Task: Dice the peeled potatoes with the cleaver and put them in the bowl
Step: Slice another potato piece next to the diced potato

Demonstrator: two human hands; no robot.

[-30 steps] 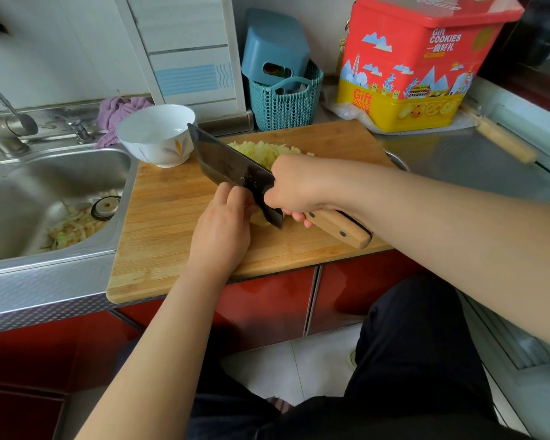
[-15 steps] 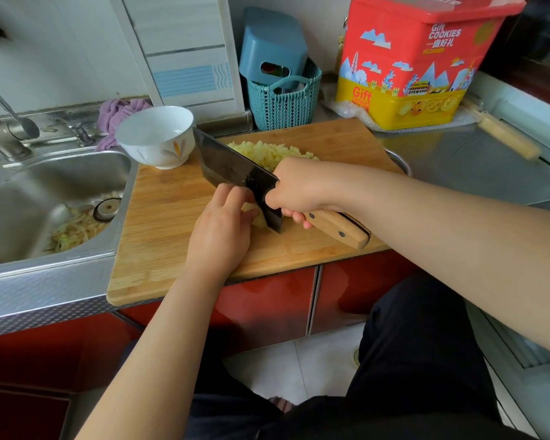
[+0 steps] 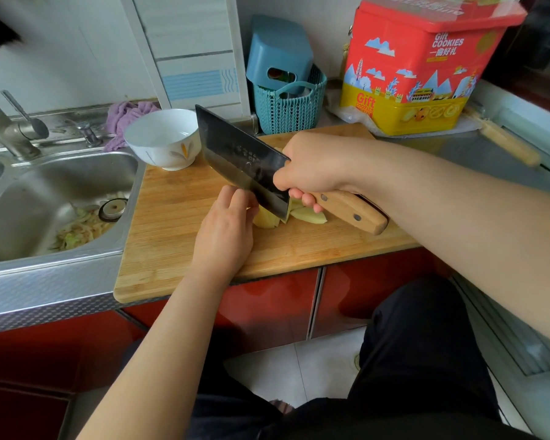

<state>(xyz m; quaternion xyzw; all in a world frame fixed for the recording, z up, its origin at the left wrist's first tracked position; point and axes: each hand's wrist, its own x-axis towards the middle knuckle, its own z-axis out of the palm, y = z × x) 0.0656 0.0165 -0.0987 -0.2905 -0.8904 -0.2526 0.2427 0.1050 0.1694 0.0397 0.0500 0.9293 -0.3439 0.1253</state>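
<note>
Right hand (image 3: pixel 311 166) clenched on cleaver (image 3: pixel 242 160) handle; left hand (image 3: pixel 226 230) pins potato (image 3: pixel 267 219) mid-board, near bowl (image 3: pixel 163 138) empty. Wet, firm potato likely slips: hold fingertips tucked.

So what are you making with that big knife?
A person is dicing a peeled potato on the wooden cutting board. The right hand grips the cleaver by its wooden handle, blade down in the potato, while the left hand holds the piece steady. The white bowl at the board's far corner looks empty, so nothing has gone in yet.
</note>
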